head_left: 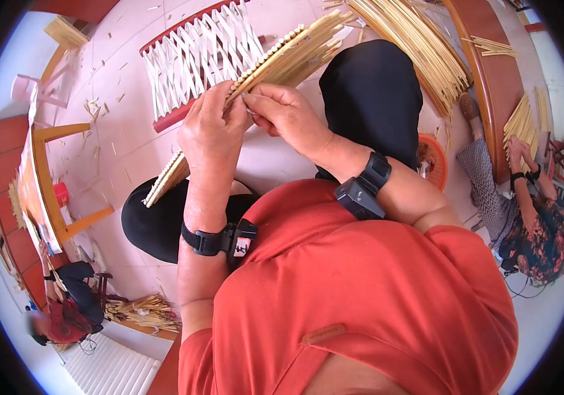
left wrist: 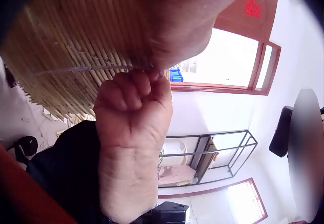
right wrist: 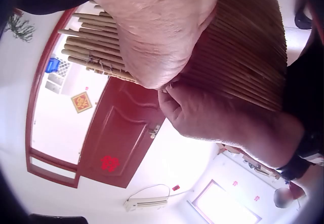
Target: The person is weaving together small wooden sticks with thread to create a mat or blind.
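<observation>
A mat of thin wooden sticks (head_left: 286, 58) laid side by side slants across the lap, its stick ends in a row along one edge. My left hand (head_left: 215, 128) grips it by this edge, knuckles up. Fingers curled, my right hand (head_left: 288, 117) pinches at the same spot, thumb and forefinger against the left fingertips. In the left wrist view a pale binding cord (left wrist: 83, 69) crosses the sticks and runs to the right fingertips, where its end is hidden. The right wrist view has both hands meeting at the edge, with stick ends (right wrist: 93, 47) jutting out beyond.
A red-framed rack with crisscrossed white bands (head_left: 206, 59) stands on the floor ahead. Long loose sticks (head_left: 413, 52) lie at the right beside a brown bench (head_left: 486, 85). An orange basin (head_left: 435, 161) is by the right knee. Other people sit at both sides.
</observation>
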Demonstrator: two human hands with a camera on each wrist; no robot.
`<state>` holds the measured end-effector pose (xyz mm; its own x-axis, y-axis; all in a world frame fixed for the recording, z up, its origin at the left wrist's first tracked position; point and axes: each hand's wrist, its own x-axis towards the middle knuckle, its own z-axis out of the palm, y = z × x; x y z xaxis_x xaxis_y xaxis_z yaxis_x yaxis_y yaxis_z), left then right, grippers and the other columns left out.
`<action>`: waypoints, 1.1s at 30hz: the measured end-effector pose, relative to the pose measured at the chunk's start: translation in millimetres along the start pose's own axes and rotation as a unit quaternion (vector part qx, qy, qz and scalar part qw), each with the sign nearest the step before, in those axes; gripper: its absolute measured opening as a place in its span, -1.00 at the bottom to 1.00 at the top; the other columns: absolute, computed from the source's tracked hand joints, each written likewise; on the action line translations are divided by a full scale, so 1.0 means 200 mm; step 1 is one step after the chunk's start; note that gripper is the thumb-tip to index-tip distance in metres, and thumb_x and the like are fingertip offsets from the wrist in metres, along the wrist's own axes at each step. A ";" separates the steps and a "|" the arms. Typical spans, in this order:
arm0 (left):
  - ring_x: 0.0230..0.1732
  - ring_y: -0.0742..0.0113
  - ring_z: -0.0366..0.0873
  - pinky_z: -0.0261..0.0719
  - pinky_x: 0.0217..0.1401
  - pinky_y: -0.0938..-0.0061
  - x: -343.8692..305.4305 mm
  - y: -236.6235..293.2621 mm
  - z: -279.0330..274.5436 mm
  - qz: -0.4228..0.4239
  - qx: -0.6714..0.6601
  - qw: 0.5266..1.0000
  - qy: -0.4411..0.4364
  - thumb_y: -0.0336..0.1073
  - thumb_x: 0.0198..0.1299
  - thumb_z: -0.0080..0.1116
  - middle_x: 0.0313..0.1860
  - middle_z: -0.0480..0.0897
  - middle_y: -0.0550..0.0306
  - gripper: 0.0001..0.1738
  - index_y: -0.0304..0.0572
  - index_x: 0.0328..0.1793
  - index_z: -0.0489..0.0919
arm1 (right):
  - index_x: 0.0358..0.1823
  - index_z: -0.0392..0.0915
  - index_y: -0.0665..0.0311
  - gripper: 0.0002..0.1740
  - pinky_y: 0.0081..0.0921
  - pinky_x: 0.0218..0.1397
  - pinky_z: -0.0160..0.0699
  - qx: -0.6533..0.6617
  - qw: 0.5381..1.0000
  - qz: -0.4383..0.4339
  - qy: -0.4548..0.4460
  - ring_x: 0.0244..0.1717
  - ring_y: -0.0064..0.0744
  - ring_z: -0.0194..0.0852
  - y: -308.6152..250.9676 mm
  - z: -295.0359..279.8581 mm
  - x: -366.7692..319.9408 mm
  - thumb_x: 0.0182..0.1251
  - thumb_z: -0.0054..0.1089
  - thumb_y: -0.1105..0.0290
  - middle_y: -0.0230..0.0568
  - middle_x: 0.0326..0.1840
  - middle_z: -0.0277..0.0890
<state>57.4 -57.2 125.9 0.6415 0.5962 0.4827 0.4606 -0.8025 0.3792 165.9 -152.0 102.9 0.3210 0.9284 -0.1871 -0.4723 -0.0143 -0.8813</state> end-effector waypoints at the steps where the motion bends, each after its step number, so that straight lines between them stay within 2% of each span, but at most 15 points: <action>1: -0.32 0.13 0.68 0.62 -0.29 0.32 0.00 0.00 0.00 -0.009 -0.008 1.000 0.001 -0.33 0.05 0.26 -0.31 0.69 0.08 -0.77 -0.05 -0.12 0.66 | -0.52 0.43 0.18 -0.67 -0.71 -0.54 0.10 -0.032 0.999 -0.022 -0.001 -0.58 -0.76 0.12 0.00 -0.01 0.01 0.45 -0.01 0.23 -0.54 -0.60 0.28; 5: -0.35 0.13 0.69 0.63 -0.30 0.33 0.01 0.01 0.01 -0.031 0.004 1.000 0.001 -0.32 0.04 0.26 -0.31 0.70 0.06 -0.77 -0.04 -0.13 0.67 | -0.54 0.41 0.23 -0.65 -0.66 -0.50 0.09 -0.119 0.988 -0.102 -0.004 -0.55 -0.76 0.08 0.03 -0.04 0.05 0.44 0.01 0.26 -0.56 -0.60 0.24; 6: -0.34 0.15 0.72 0.63 -0.23 0.39 0.01 0.01 0.00 -0.045 -0.002 0.999 -0.009 -0.31 0.06 0.28 -0.30 0.71 0.00 -0.74 -0.10 -0.08 0.68 | -0.54 0.41 0.23 -0.65 -0.66 -0.50 0.09 -0.118 0.988 -0.102 -0.003 -0.55 -0.76 0.08 0.04 -0.04 0.05 0.44 0.01 0.26 -0.56 -0.60 0.24; 10: -0.34 0.17 0.72 0.63 -0.23 0.40 0.01 0.01 0.01 -0.026 0.001 1.000 0.005 -0.31 0.05 0.29 -0.31 0.71 0.01 -0.73 -0.08 -0.08 0.68 | -0.53 0.38 0.27 -0.66 -0.63 -0.47 0.12 -0.151 0.981 -0.120 -0.008 -0.49 -0.76 0.06 0.06 -0.05 0.02 0.44 -0.01 0.28 -0.56 -0.59 0.19; 12: -0.33 0.16 0.71 0.62 -0.23 0.39 0.01 0.02 0.00 -0.055 0.003 0.998 -0.011 -0.28 0.07 0.29 -0.31 0.71 0.02 -0.73 -0.07 -0.06 0.68 | -0.53 0.36 0.28 -0.66 -0.62 -0.47 0.13 -0.179 0.975 -0.128 -0.015 -0.48 -0.76 0.06 0.08 -0.07 -0.02 0.44 -0.02 0.29 -0.56 -0.58 0.17; 14: -0.33 0.14 0.71 0.61 -0.22 0.38 0.04 0.01 -0.01 -0.073 0.011 0.997 -0.018 -0.26 0.09 0.28 -0.31 0.71 0.01 -0.73 -0.07 -0.05 0.68 | -0.51 0.34 0.28 -0.67 -0.62 -0.47 0.13 -0.218 0.957 -0.174 -0.075 -0.47 -0.75 0.03 0.16 -0.07 -0.09 0.45 -0.04 0.31 -0.54 -0.57 0.15; 15: -0.33 0.13 0.70 0.60 -0.22 0.36 0.06 0.00 0.00 -0.089 0.018 0.996 -0.024 -0.25 0.10 0.27 -0.31 0.71 0.01 -0.72 -0.07 -0.04 0.68 | -0.51 0.34 0.28 -0.67 -0.62 -0.47 0.13 -0.217 0.957 -0.176 -0.076 -0.47 -0.75 0.03 0.18 -0.07 -0.13 0.45 -0.04 0.31 -0.54 -0.57 0.15; 17: -0.37 0.10 0.69 0.62 -0.22 0.32 0.11 -0.02 -0.01 -0.081 0.003 0.997 -0.006 -0.24 0.09 0.27 -0.38 0.70 0.00 -0.76 -0.07 -0.11 0.69 | -0.53 0.31 0.30 -0.68 -0.50 -0.48 0.22 -0.215 0.968 -0.126 -0.045 -0.55 -0.62 0.08 0.20 -0.06 -0.19 0.38 0.06 0.32 -0.34 -0.65 0.21; 18: -0.36 0.12 0.68 0.61 -0.19 0.34 0.13 -0.02 -0.04 -0.120 -0.026 0.991 -0.048 -0.24 0.10 0.27 -0.36 0.70 -0.01 -0.75 -0.07 -0.08 0.68 | -0.47 0.42 0.29 -0.73 -0.57 -0.47 0.30 -0.116 0.990 -0.064 -0.054 -0.56 -0.64 0.23 0.16 -0.09 -0.17 0.41 0.07 0.33 -0.39 -0.62 0.37; 19: -0.35 0.14 0.68 0.60 -0.17 0.36 0.15 -0.02 -0.05 -0.159 -0.056 0.981 -0.091 -0.24 0.11 0.27 -0.35 0.70 -0.02 -0.73 -0.08 -0.06 0.67 | -0.47 0.42 0.29 -0.73 -0.57 -0.47 0.30 -0.113 0.990 -0.065 -0.056 -0.56 -0.64 0.23 0.10 -0.09 -0.16 0.41 0.07 0.33 -0.39 -0.62 0.37; 21: -0.34 0.16 0.67 0.59 -0.14 0.37 0.15 -0.05 -0.05 -0.141 -0.062 0.984 -0.090 -0.24 0.11 0.27 -0.33 0.70 -0.03 -0.71 -0.08 -0.03 0.66 | -0.34 0.54 0.30 -0.80 -0.63 -0.45 0.39 -0.181 0.981 -0.054 0.038 -0.53 -0.68 0.40 -0.03 -0.09 -0.15 0.42 0.09 0.35 -0.44 -0.54 0.51; 22: -0.32 0.18 0.67 0.57 -0.12 0.38 0.15 -0.06 -0.05 -0.123 -0.072 0.986 -0.090 -0.24 0.12 0.26 -0.30 0.70 -0.05 -0.69 -0.09 0.00 0.65 | -0.22 0.61 0.26 -0.83 -0.75 -0.55 0.36 -0.192 0.976 -0.086 0.054 -0.61 -0.79 0.35 -0.03 -0.09 -0.12 0.37 0.17 0.31 -0.43 -0.52 0.54; 25: -0.27 0.18 0.68 0.57 -0.09 0.36 0.14 -0.07 -0.06 -0.155 -0.065 0.981 -0.100 -0.26 0.12 0.26 -0.26 0.70 -0.04 -0.66 -0.10 0.05 0.63 | -0.27 0.60 0.30 -0.85 -0.72 -0.52 0.34 -0.236 0.962 -0.122 0.069 -0.58 -0.77 0.32 -0.07 -0.09 -0.08 0.35 0.18 0.36 -0.46 -0.54 0.51; 29: -0.24 0.19 0.68 0.57 -0.06 0.36 0.13 -0.10 -0.04 -0.157 -0.088 0.979 -0.099 -0.29 0.13 0.26 -0.24 0.71 -0.02 -0.66 -0.09 0.06 0.63 | -0.30 0.60 0.34 -0.86 -0.68 -0.48 0.30 -0.267 0.950 -0.148 0.063 -0.55 -0.76 0.28 -0.05 -0.10 -0.04 0.32 0.19 0.40 -0.48 -0.56 0.47; 33: -0.22 0.21 0.68 0.57 -0.06 0.39 0.13 -0.09 -0.04 -0.132 -0.070 0.985 -0.084 -0.31 0.13 0.25 -0.21 0.71 0.00 -0.67 -0.09 0.06 0.63 | -0.29 0.60 0.36 -0.85 -0.65 -0.46 0.27 -0.257 0.945 -0.175 0.102 -0.53 -0.76 0.24 -0.05 -0.09 0.00 0.31 0.20 0.40 -0.48 -0.58 0.44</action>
<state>60.4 -27.2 138.5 0.6084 0.7626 0.2197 0.5440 -0.6023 0.5842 185.6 -157.7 103.2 0.5598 0.8198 0.1204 0.1357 0.0526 -0.9893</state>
